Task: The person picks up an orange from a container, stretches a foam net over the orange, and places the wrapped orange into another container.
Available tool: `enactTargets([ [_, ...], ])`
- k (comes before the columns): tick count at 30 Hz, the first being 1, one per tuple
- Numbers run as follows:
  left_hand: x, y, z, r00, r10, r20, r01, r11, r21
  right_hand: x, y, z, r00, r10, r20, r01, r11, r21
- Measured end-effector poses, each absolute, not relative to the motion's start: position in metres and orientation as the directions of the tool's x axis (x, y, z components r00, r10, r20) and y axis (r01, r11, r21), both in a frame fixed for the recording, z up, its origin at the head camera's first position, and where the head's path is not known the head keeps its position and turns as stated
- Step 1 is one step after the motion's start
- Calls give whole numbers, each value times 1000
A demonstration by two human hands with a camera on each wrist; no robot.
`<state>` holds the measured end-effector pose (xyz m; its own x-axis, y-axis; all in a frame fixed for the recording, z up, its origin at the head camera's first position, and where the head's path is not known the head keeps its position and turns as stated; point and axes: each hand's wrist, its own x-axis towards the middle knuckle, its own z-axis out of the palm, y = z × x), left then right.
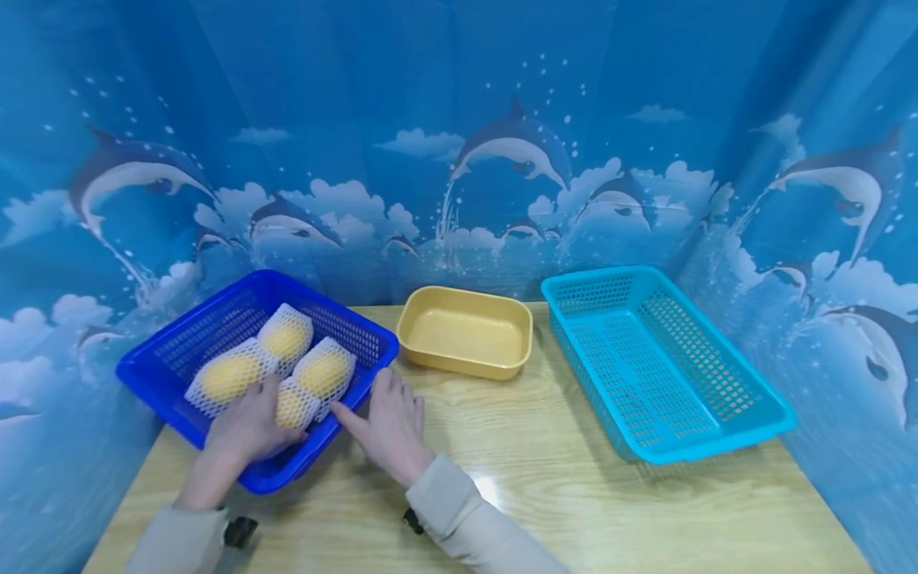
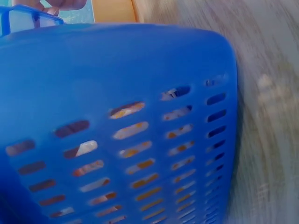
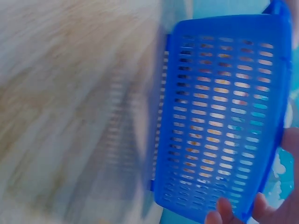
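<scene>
A dark blue plastic basket (image 1: 358, 307) with slotted walls stands tilted at the left of the table. Inside lie several yellow fruits (image 1: 231, 378) in white foam nets. My left hand (image 1: 244, 426) reaches over the near rim among the nearest fruits; its fingertips are partly hidden, so its hold is unclear. With my right hand (image 1: 390, 422) I grip the basket's right rim, thumb on the inner side and fingers outside. In the right wrist view, fingertips (image 3: 225, 210) show against the slotted wall. The left wrist view is filled by the basket's outer wall (image 2: 117, 70).
A yellow-gold rectangular tub (image 1: 466, 368) stands near the back of the wooden table (image 1: 502, 462). To the right is a turquoise slotted basket (image 1: 649, 375). Behind hangs a blue curtain (image 1: 402, 72) printed with dolphins.
</scene>
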<state>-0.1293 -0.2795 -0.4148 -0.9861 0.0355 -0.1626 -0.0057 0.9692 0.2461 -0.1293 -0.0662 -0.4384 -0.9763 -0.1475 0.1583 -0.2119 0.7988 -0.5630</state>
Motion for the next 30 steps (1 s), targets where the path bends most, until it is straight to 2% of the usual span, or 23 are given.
enactTargets([
  [5,-131,-283,-412,-986,71,-153,25,958,286,-128,-54,-428,-962,-227,150,-270,734,-623],
  [10,-133,-287,-411,-984,121,-133,72,944,321,-123,-37,-416,-947,-261,186,-319,722,-614],
  [16,-128,-289,-404,-982,105,-158,55,956,289,-118,-13,-394,-942,-254,220,-335,736,-588],
  [21,-117,-284,-390,-985,119,-123,83,961,263,-113,15,-377,-930,-260,259,-364,738,-568],
  [25,-104,-267,-373,-989,146,-7,141,966,218,-110,43,-367,-904,-274,329,-415,747,-518],
  [28,-91,-248,-360,-971,170,168,195,971,140,-110,66,-362,-862,-282,421,-477,735,-483],
  [30,-84,-235,-354,-938,184,294,220,971,96,-110,81,-359,-827,-290,481,-521,716,-465],
])
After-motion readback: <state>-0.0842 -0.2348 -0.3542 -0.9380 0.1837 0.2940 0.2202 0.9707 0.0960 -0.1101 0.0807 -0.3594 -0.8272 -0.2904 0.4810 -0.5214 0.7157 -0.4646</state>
